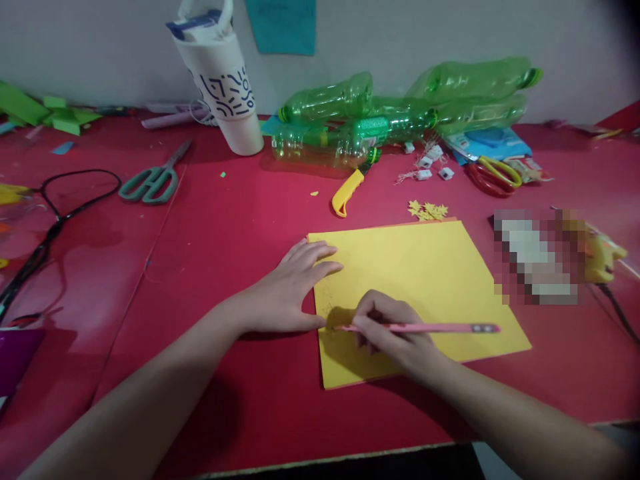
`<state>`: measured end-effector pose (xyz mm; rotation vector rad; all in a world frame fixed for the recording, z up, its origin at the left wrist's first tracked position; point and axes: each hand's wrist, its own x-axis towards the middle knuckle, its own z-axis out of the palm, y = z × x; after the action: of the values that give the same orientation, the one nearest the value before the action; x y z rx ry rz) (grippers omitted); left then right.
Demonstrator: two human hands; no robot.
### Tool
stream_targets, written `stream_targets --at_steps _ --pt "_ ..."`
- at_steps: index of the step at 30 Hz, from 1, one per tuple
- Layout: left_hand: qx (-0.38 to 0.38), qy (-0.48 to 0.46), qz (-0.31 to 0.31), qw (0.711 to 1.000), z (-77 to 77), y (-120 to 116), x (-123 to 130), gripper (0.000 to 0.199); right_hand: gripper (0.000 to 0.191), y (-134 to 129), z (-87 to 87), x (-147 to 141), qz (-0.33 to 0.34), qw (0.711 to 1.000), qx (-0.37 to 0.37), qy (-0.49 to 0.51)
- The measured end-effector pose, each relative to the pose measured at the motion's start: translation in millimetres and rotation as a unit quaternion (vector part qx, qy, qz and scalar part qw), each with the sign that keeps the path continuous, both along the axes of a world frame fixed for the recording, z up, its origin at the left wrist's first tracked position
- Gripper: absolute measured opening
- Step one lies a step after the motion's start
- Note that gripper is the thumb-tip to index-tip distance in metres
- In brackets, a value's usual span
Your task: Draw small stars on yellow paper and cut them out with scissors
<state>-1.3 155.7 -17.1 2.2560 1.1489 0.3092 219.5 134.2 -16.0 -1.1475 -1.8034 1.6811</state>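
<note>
A yellow sheet of paper (425, 280) lies on the red table (240, 233), with an orange edge showing beneath it. My right hand (393, 327) is closed around a pink pencil (445, 328), its tip touching the paper near the left edge. Small faint star-like outlines (327, 300) are drawn there. Spread flat across the paper's left edge, my left hand (295, 287) holds nothing between its fingers. A pile of small yellow stars (427, 211) sits just behind the sheet.
Green plastic bottles (325, 100) lie along the wall beside a white tumbler (227, 87). A yellow cutter (347, 193) is behind the paper. Grey-green scissors (150, 183) lie left; red-and-yellow scissors (493, 175) lie right. Black cable (60, 217) loops at far left. A blurred-out object (537, 257) sits right.
</note>
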Motion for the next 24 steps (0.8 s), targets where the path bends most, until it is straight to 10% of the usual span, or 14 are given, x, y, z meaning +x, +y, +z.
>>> stream_targets --at_steps 7,14,19,24 --pt "0.019 0.012 -0.012 1.0 -1.9 -3 -1 0.068 0.022 3 -5.2 0 0.007 0.999 -0.004 0.035" --pt "0.034 0.032 -0.014 0.999 -3.2 -10 1 0.063 0.009 -8 -7.1 1 0.016 0.977 0.214 -0.016" --pt "0.026 0.039 -0.016 0.999 -2.9 -10 1 0.069 0.012 -19 0.1 20 0.17 0.858 0.471 -0.115" --pt "0.023 0.043 -0.015 0.999 -0.2 -11 2 0.068 0.018 -35 17.2 50 0.302 0.724 0.566 -0.255"
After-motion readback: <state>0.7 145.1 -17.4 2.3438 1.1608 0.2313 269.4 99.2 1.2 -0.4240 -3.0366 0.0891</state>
